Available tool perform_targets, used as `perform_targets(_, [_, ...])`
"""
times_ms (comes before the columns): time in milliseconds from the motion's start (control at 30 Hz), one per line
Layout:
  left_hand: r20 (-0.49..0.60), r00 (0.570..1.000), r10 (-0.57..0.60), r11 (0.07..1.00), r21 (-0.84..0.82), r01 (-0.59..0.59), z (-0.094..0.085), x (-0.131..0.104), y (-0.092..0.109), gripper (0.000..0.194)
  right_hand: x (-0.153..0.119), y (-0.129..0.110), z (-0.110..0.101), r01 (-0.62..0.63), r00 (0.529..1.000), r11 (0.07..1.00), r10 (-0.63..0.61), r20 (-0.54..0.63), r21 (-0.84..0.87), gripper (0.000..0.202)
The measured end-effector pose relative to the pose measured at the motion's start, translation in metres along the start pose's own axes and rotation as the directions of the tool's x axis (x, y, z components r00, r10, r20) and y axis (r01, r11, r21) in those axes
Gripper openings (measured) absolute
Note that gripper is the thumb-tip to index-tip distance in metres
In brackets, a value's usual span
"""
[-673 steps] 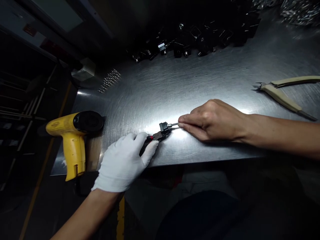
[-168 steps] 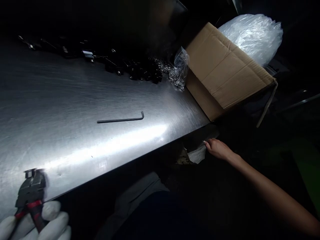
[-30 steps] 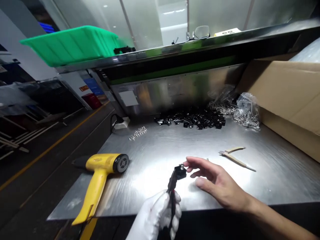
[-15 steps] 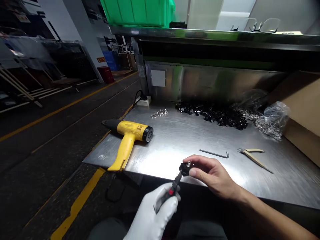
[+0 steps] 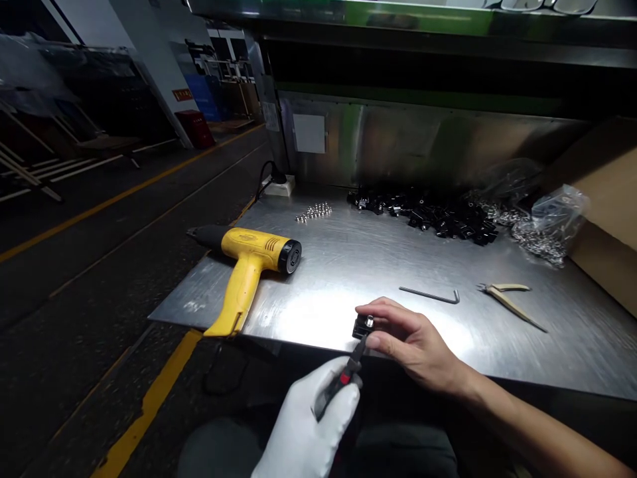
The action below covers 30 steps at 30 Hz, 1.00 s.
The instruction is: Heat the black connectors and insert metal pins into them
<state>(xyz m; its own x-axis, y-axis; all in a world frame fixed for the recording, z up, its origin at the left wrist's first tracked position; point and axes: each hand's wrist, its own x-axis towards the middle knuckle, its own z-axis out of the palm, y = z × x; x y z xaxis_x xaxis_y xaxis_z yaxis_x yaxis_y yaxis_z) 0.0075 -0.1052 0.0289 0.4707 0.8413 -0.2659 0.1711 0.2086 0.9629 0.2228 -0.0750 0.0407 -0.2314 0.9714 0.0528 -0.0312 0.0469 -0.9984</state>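
My left hand (image 5: 326, 405), in a white glove, is wrapped round a black tool with a red mark (image 5: 354, 362). The tool's tip meets the lower edge of a small black part (image 5: 360, 326) with a silver cylindrical fitting (image 5: 369, 322). Thumb and fingers of my bare right hand (image 5: 405, 338) pinch that part just above the table's front edge. Behind my right hand lies an L-shaped hex key (image 5: 430, 295), with cream-handled cutters (image 5: 512, 305) to its right. My fingers partly hide the part's right side.
A yellow heat gun (image 5: 249, 255) lies on the metal table (image 5: 318, 265) at left. Toward the back are small silver fittings (image 5: 314, 212), a heap of black parts (image 5: 432, 216) and plastic bags of metal pieces (image 5: 547, 232). A cardboard box (image 5: 610, 192) stands right.
The view has tipped downward. The black part has turned in my right hand, and the tool's tip has shifted from its left side to its lower edge.
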Motion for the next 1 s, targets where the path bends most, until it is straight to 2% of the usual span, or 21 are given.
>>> perform_targets(167, [0.069,0.994,-0.082,0.991,-0.096,0.088,0.003,0.003,-0.007,0.042,-0.001,0.004,-0.003,-0.080,0.996,0.984,0.071,0.061,0.157,0.019])
perform_targets(367, [0.107,0.990,-0.091,0.917,-0.378,0.125,0.010,0.014,-0.009,0.038,-0.003,0.009,-0.013,-0.189,0.978,0.931,0.152,0.139,0.313,0.009])
perform_targets(500, [0.128,0.989,-0.077,0.880,-0.457,0.128,0.015,0.022,-0.010,0.041,-0.005,0.009,-0.020,-0.233,0.968,0.909,0.182,0.174,0.345,0.022])
perform_targets(567, [0.137,0.988,-0.074,0.876,-0.464,0.130,0.016,0.023,-0.009,0.041,-0.006,0.010,-0.022,-0.225,0.973,0.908,0.190,0.131,0.354,0.027])
perform_targets(733, [0.157,0.982,-0.106,0.901,-0.402,0.162,0.018,0.021,-0.005,0.038,-0.008,0.011,-0.025,-0.154,0.980,0.919,0.189,-0.061,0.363,0.035])
perform_targets(900, [0.122,0.987,-0.101,0.935,-0.329,0.136,0.020,0.021,-0.002,0.042,-0.008,0.013,-0.025,-0.164,0.974,0.923,0.207,-0.088,0.349,0.035])
perform_targets(1000, [0.122,0.984,-0.129,0.949,-0.273,0.159,0.021,0.022,0.001,0.044,-0.009,0.014,-0.025,-0.163,0.972,0.926,0.211,-0.106,0.340,0.035])
